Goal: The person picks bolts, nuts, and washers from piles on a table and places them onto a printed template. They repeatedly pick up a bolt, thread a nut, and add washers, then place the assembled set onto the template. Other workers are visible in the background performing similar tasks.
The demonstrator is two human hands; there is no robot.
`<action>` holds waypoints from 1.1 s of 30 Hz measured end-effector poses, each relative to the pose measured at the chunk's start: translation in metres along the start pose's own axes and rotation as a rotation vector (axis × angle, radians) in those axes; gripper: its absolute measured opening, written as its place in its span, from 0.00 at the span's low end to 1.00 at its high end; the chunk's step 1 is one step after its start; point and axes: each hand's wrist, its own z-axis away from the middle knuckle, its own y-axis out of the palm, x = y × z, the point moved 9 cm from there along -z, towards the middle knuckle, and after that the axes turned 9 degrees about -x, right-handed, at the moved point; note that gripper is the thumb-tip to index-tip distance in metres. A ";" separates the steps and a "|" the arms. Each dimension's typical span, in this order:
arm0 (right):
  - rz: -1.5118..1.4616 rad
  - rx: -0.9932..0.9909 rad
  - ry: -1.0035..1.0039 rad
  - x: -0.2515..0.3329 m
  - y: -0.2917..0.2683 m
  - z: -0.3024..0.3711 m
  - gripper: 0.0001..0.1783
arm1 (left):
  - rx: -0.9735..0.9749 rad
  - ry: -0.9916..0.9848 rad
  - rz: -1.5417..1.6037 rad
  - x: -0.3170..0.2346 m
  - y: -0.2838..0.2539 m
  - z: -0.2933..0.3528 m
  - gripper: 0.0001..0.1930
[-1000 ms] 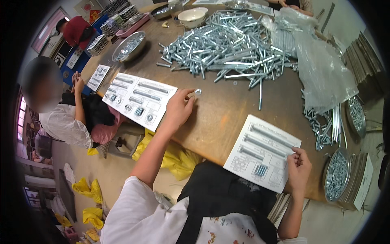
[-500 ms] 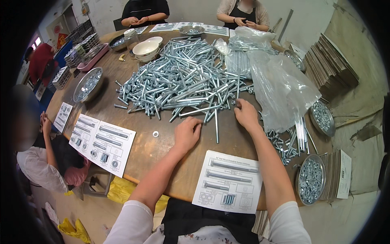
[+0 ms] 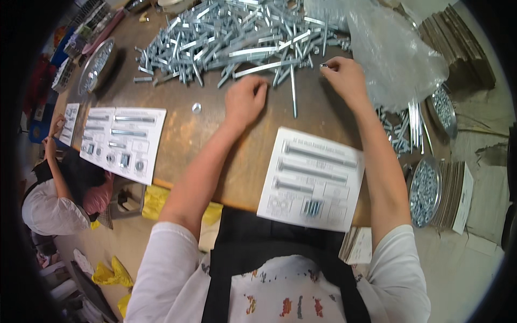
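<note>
A heap of long silver bolts [image 3: 215, 40] covers the far middle of the table. At its near edge my left hand [image 3: 245, 102] rests with curled fingers; whatever they may hold is hidden. My right hand [image 3: 347, 81] is raised just right of the heap, thumb and finger pinching a small shiny nut [image 3: 324, 65]. Between the hands one long bolt [image 3: 294, 94] points toward me. A single nut [image 3: 196, 108] lies apart on the wood, left of my left hand. Between my forearms lies a printed sheet [image 3: 309, 180] with bolt pictures.
Clear plastic bags [image 3: 398, 59] lie right of the heap. Metal bowls of small hardware stand at the right, one bowl [image 3: 424, 191] near the edge, and another bowl [image 3: 97, 64] at far left. Cardboard stacks [image 3: 458, 46] are beyond the right side. A co-worker [image 3: 59, 188] sits left behind more sheets [image 3: 124, 140].
The view has tipped downward, so the table appears higher. My right hand has drawn slightly back from the heap with the nut in its fingers. My left hand stays by the heap, fingers curled.
</note>
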 end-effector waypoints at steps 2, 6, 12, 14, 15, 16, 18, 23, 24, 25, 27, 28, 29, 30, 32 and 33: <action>-0.256 0.155 0.073 0.035 -0.031 0.061 0.15 | 0.000 0.003 -0.025 0.001 -0.005 0.000 0.10; -0.381 0.398 -0.181 0.115 -0.058 0.198 0.11 | -0.018 -0.037 0.067 -0.006 -0.010 0.001 0.09; -0.188 0.379 -0.342 0.144 -0.043 0.261 0.08 | 0.249 -0.307 0.378 -0.040 -0.052 0.078 0.11; -0.178 0.372 -0.344 0.147 -0.038 0.265 0.08 | 0.385 -0.422 0.318 -0.041 -0.074 0.120 0.11; -0.176 0.373 -0.343 0.148 -0.035 0.266 0.08 | 0.401 -0.385 0.308 -0.045 -0.083 0.132 0.10; -0.174 0.373 -0.342 0.149 -0.034 0.265 0.09 | 0.407 -0.358 0.309 -0.048 -0.092 0.141 0.10; -0.148 0.402 -0.342 0.147 -0.031 0.265 0.10 | 0.405 -0.369 0.355 -0.049 -0.098 0.155 0.10; -0.160 0.323 -0.287 0.136 -0.051 0.262 0.15 | 0.357 -0.444 0.352 -0.055 -0.097 0.156 0.08; -0.222 0.272 -0.242 0.131 -0.065 0.257 0.15 | 0.343 -0.429 0.335 -0.056 -0.097 0.154 0.07; -0.283 0.218 -0.206 0.123 -0.083 0.250 0.15 | 0.402 -0.506 0.345 -0.055 -0.097 0.156 0.07; -0.259 0.145 -0.061 0.087 -0.116 0.243 0.14 | 0.408 -0.278 0.428 -0.092 -0.096 0.142 0.06; -0.228 0.070 0.018 0.068 -0.139 0.238 0.11 | 0.461 -0.218 0.399 -0.099 -0.094 0.142 0.06; -0.153 -0.051 0.058 0.044 -0.166 0.236 0.09 | 0.483 -0.180 0.415 -0.112 -0.091 0.140 0.06; -0.092 -0.168 0.091 0.017 -0.192 0.236 0.08 | 0.494 -0.176 0.445 -0.120 -0.088 0.140 0.06; 0.077 -0.356 0.237 -0.043 -0.245 0.243 0.06 | 0.509 -0.162 0.497 -0.137 -0.083 0.136 0.06; 0.240 -0.368 0.279 -0.070 -0.268 0.248 0.07 | 0.517 -0.164 0.519 -0.143 -0.080 0.134 0.06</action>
